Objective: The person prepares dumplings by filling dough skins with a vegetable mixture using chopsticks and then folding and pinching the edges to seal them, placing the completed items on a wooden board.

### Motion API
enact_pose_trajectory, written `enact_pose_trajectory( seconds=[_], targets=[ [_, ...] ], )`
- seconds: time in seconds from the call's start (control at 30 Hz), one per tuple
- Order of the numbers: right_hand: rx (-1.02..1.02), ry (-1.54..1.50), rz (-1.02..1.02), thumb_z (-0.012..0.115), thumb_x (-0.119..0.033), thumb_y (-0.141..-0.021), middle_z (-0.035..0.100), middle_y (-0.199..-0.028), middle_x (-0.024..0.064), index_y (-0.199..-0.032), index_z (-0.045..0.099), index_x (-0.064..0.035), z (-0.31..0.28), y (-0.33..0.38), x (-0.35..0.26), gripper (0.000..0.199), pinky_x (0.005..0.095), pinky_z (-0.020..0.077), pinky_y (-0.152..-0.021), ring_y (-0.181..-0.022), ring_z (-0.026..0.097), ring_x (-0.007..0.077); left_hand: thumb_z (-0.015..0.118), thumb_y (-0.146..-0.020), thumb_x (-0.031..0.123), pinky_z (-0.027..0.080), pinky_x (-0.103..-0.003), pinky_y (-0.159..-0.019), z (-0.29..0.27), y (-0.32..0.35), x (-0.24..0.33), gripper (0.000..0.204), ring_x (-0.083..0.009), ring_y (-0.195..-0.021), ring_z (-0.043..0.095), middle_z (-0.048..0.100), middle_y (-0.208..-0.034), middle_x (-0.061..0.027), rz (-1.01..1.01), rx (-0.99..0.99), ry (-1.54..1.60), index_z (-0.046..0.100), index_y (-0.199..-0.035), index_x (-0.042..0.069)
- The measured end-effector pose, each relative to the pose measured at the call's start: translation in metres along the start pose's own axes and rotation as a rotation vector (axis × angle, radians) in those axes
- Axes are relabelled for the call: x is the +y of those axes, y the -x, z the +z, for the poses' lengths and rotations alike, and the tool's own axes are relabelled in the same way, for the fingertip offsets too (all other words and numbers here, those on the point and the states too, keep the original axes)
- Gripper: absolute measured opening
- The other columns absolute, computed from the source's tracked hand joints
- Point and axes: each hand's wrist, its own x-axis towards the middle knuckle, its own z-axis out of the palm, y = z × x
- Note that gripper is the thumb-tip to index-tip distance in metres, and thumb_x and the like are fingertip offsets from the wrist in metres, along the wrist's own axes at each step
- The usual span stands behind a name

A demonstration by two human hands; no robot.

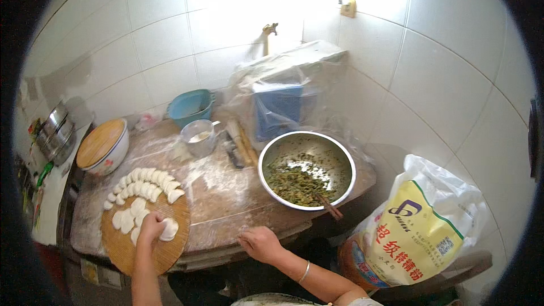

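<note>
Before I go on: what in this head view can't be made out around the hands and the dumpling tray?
- Left hand: its back hides the fingertips; a grip on the dumpling is unclear.
- Right hand: fingers curled on the floured board, anything under them hidden.
- Round tray: near edge covered by the forearm.
- Plastic-covered box: contents blurred.

A large flour sack [411,232] stands at the right, just off the counter's [226,192] edge. It is plump, white at its crumpled open top and yellow below, with a green curved stripe, a dark emblem and red lettering. At the back of the counter, against the tiled wall, a blue box [277,107] sits under clear plastic wrap [294,65].
</note>
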Motion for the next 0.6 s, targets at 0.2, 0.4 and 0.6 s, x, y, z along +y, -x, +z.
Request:
enact_pose_trajectory(
  seconds=[0.2, 0.4, 0.6],
  targets=[
    [0.480, -0.410, 0.488, 0.060, -0.015, -0.088, 0.064, -0.076, 0.0082, -0.086, 0.065, -0.0004, -0.036, 0.064, 0.030, 0.016, 0.0287, 0.0490, -0.057, -0.065, 0.060, 0.0151, 0.062, -0.063, 0.000, 0.046, -0.031, -0.061, 0.032, -0.023, -0.034, 0.015, -0.0189, -0.063, 0.055, 0.055, -0.065, -0.0079, 0.178, 0.149, 0.218, 0.058, -0.077, -0.001],
    [0.811, -0.913, 0.859, 0.053, -0.027, -0.093, 0.060, -0.075, 0.0104, -0.096, 0.051, -0.0023, -0.077, 0.065, 0.053, 0.025, 0.0295, 0.0493, -0.046, -0.054, 0.058, 0.0153, 0.065, -0.061, 0.001, 0.046, -0.030, -0.051, 0.022, -0.012, -0.032, 0.017, -0.0161, -0.054, 0.056, 0.061, -0.065, -0.0076, 0.175, 0.027, 0.262, 0.063, -0.077, -0.004],
    [1.032, -1.017, 0.836, 0.057, -0.021, -0.090, 0.052, -0.059, 0.0046, -0.074, 0.052, -0.0076, -0.091, 0.047, 0.059, 0.021, 0.0286, 0.0381, -0.040, -0.047, 0.047, 0.0123, 0.064, -0.069, 0.005, 0.041, -0.026, -0.051, 0.021, -0.008, -0.024, 0.009, -0.0099, -0.056, 0.051, 0.056, -0.064, -0.0018, 0.190, 0.118, 0.455, 0.057, -0.071, 0.000]
  ],
)
